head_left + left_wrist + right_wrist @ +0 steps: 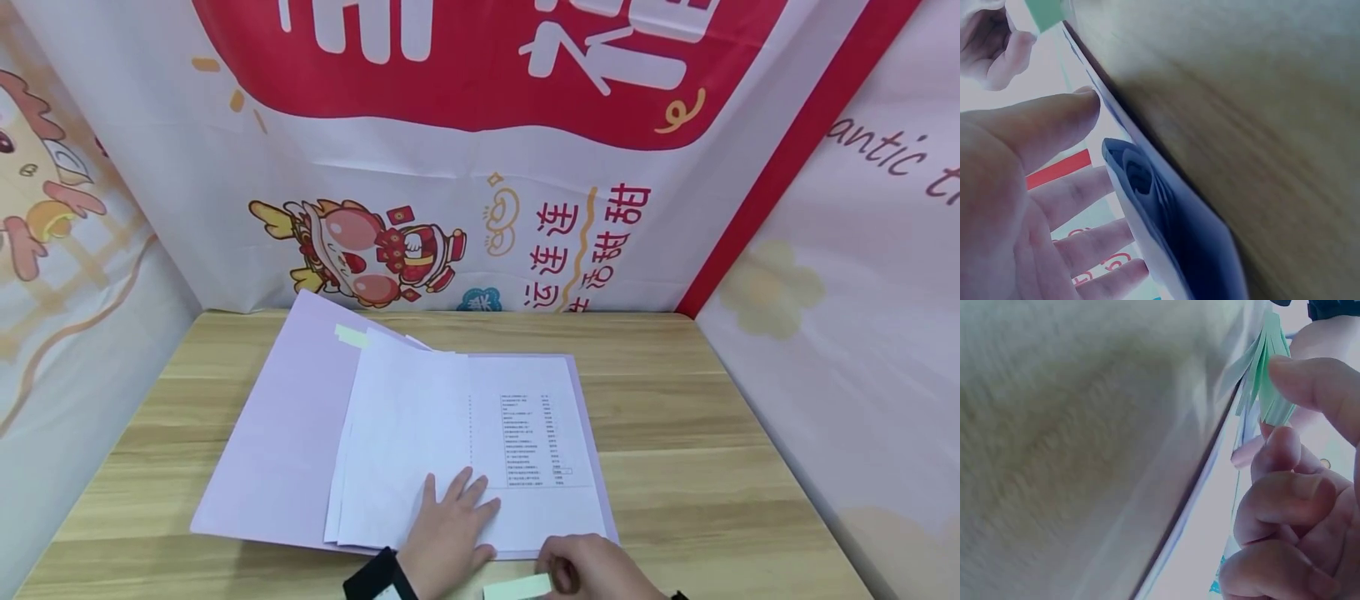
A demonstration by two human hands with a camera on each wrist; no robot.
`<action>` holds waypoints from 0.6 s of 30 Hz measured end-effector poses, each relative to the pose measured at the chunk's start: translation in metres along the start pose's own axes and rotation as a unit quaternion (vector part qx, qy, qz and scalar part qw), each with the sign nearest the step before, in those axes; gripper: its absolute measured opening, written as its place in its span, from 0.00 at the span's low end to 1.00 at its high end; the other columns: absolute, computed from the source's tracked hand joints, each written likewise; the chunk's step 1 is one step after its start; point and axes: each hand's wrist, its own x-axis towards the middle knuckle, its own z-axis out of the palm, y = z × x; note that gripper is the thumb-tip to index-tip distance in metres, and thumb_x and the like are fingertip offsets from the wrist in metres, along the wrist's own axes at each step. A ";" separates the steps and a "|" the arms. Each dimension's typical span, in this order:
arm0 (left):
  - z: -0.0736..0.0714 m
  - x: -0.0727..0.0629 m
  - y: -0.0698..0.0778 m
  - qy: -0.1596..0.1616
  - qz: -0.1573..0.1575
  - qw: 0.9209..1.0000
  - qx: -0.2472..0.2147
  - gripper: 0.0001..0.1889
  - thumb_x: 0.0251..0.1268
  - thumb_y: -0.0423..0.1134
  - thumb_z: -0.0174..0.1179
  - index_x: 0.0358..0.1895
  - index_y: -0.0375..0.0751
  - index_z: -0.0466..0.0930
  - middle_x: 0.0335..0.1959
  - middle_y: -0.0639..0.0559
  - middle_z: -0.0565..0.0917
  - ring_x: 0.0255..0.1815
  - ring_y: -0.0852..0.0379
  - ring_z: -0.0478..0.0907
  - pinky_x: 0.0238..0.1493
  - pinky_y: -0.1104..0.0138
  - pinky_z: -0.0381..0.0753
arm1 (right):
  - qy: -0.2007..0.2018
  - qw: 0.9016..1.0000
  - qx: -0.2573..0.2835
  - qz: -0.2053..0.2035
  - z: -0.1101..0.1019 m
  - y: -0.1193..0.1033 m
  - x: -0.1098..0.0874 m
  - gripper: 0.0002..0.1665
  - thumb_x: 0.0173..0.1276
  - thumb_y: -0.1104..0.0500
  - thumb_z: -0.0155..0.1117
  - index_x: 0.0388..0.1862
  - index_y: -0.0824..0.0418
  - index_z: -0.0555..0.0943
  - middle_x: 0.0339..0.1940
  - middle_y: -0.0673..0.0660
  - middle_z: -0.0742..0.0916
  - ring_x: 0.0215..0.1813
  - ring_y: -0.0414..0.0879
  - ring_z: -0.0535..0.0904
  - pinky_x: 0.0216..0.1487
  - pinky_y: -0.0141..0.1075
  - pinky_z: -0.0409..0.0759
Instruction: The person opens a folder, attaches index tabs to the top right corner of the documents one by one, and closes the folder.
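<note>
A light purple folder (273,433) lies open on the table with white sheets inside. Spread across a turned blank sheet (401,425) and the printed page (551,521) beside it is my left hand (446,537), fingers straight and apart. In the left wrist view the left hand (997,181) rests against the curved edges of the sheets. By the folder's lower right edge, my right hand (592,567) pinches a pad of pale green sticky notes (517,588). The right wrist view shows the sticky-note pad (1275,387) fanned between thumb and forefinger, the other fingers curled.
A pale green sticky note (351,337) sticks out at the top of the turned sheets. The wooden table (697,467) meets printed cloth hangings (465,150) at the back and both sides. A black band (381,575) circles the left wrist.
</note>
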 end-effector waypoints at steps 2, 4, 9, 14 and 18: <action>0.000 0.000 0.000 0.005 -0.001 1.000 0.002 0.30 0.59 0.59 0.69 0.64 0.52 0.81 0.71 0.45 0.75 0.75 0.40 0.64 0.66 0.30 0.62 | 0.002 1.000 0.007 -0.006 -0.003 -0.001 -0.001 0.12 0.59 0.49 0.79 0.34 0.49 0.84 0.19 0.36 0.75 0.22 0.28 0.69 0.24 0.26 0.70; -0.001 0.000 0.000 0.007 -0.001 1.000 0.006 0.30 0.59 0.59 0.69 0.64 0.52 0.82 0.71 0.45 0.75 0.75 0.40 0.64 0.66 0.31 0.62 | 0.003 1.000 0.012 -0.011 -0.007 -0.001 -0.002 0.11 0.59 0.52 0.79 0.35 0.49 0.83 0.19 0.37 0.75 0.23 0.28 0.69 0.25 0.26 0.70; -0.002 0.000 0.001 0.010 -0.001 1.000 0.012 0.29 0.60 0.59 0.68 0.63 0.52 0.82 0.70 0.45 0.76 0.75 0.40 0.65 0.67 0.32 0.63 | 0.012 1.000 0.021 0.000 -0.016 -0.006 -0.005 0.11 0.59 0.56 0.79 0.34 0.48 0.82 0.20 0.38 0.75 0.24 0.30 0.71 0.26 0.27 0.72; -0.003 0.000 0.001 0.014 0.000 1.000 0.013 0.27 0.61 0.58 0.68 0.61 0.51 0.83 0.68 0.44 0.77 0.74 0.39 0.65 0.70 0.36 0.62 | 0.035 0.999 0.029 0.013 -0.026 -0.010 -0.007 0.13 0.59 0.56 0.80 0.35 0.49 0.81 0.21 0.40 0.76 0.26 0.31 0.72 0.26 0.27 0.73; -0.005 0.001 0.001 0.021 0.009 1.000 0.014 0.27 0.61 0.58 0.68 0.60 0.50 0.84 0.66 0.45 0.79 0.73 0.39 0.67 0.70 0.38 0.64 | 0.063 0.998 0.014 -0.006 -0.033 -0.012 -0.007 0.13 0.59 0.56 0.79 0.35 0.49 0.80 0.21 0.39 0.76 0.25 0.31 0.71 0.26 0.27 0.73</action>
